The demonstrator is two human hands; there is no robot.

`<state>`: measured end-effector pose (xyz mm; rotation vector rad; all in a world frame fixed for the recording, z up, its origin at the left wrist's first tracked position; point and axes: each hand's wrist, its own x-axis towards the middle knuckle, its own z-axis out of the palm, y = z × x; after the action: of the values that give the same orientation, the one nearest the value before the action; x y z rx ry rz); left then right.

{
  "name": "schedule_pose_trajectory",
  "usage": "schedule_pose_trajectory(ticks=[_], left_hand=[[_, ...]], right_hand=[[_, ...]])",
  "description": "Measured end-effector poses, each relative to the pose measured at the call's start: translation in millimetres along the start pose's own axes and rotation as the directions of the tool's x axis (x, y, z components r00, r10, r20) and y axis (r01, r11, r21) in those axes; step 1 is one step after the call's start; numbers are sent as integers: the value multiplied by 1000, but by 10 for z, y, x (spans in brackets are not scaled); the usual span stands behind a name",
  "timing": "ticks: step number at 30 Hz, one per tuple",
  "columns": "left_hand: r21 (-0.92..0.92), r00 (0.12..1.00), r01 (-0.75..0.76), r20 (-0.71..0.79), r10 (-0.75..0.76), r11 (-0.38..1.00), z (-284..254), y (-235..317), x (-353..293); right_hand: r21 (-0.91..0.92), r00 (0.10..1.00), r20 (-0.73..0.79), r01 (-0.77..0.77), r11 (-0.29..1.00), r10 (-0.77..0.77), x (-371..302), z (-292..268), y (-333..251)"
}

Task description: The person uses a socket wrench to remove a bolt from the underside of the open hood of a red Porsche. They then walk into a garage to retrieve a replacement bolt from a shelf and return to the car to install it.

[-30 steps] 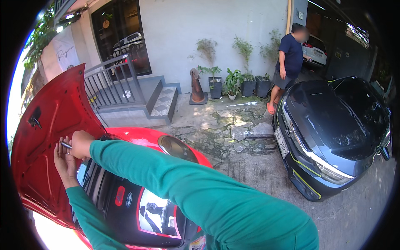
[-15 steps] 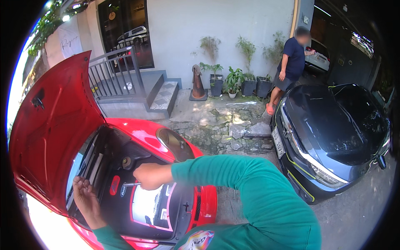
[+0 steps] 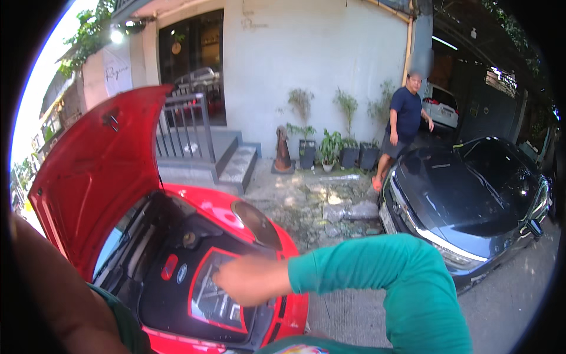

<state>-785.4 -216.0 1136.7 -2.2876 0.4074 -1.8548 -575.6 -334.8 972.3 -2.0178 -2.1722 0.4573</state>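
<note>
My right hand hovers over a glossy panel with a red border in the front compartment of a red car. Its fingers are curled and slightly blurred; what they hold, if anything, does not show. My bare left forearm rises large and close along the left rim, and the hand at its end is out of the picture. The car's red hood stands raised. On the black compartment lining are a red oval piece and a small blue oval badge.
A dark grey car stands at the right. Beside it a person in a navy shirt faces this way. Along the wall are potted plants and a worn traffic cone. Steps with a metal railing lie behind the hood.
My left hand has left the compartment, its forearm now near the left rim. My right hand has moved right, and its silver tool no longer shows. The view has tilted up; the person has turned.
</note>
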Motion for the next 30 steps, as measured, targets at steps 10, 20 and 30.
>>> schedule_pose_trajectory(ticks=[10,20,30], left_hand=[[2,951,204,-237,-197,979,-1698,380,489],[47,911,283,-325,-253,958,-2254,608,294],[141,957,199,-242,-161,970,-1715,742,376]], right_hand=[[-727,930,-212,56,684,-301,-54,-1905,-3063],[-449,579,-769,-187,874,-271,-1251,-3543,-4100],[-863,684,-488,-470,185,-543,-2636,-3178,-3295]])
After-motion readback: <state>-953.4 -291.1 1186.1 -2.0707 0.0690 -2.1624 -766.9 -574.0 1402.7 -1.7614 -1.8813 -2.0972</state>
